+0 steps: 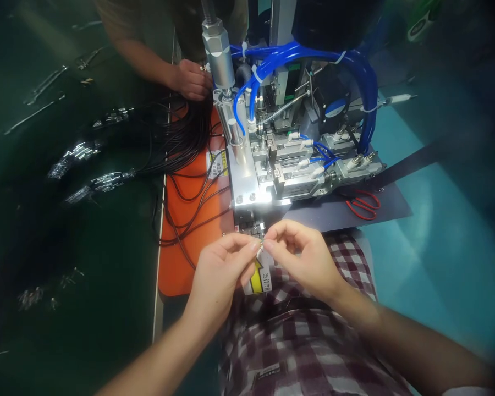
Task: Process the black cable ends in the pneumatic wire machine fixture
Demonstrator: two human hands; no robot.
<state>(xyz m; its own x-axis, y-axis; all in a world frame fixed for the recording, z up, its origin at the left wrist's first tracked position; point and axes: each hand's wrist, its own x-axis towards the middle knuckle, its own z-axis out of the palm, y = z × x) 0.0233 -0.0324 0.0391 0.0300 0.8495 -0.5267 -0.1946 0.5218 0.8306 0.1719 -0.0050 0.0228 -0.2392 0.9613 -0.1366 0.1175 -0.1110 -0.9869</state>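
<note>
Head cam: we had a tiny piece (pixel 261 246) right at the fingertips, in the narrow gap where both hands met. Our left hand (pixel 226 261) came at it from the left, our right hand (pixel 303 250) from the right, so neither was really nearer. Both grips looked closed down to a fine thumb-and-forefinger pinch, each with hold of the piece as far as we could see, though the fingers hid most of it.

What mattered most was how it lay between those tips. A pale end poked out on our side, below the pinch, and the rest ran up towards the machine (pixel 249 176), so its long axis seemed to slant away from us. Too small to swear to that, tbh.

Just past the fingertips was the machine's dark front block (pixel 251 226), and the label (pixel 267 280) sat under our hands. Cables (pixel 177 143) trailed over the orange top (pixel 179 214) on the left, near a co-worker's hand (pixel 193 80). Red scissors (pixel 363 205) lay off to the right, well apart.
</note>
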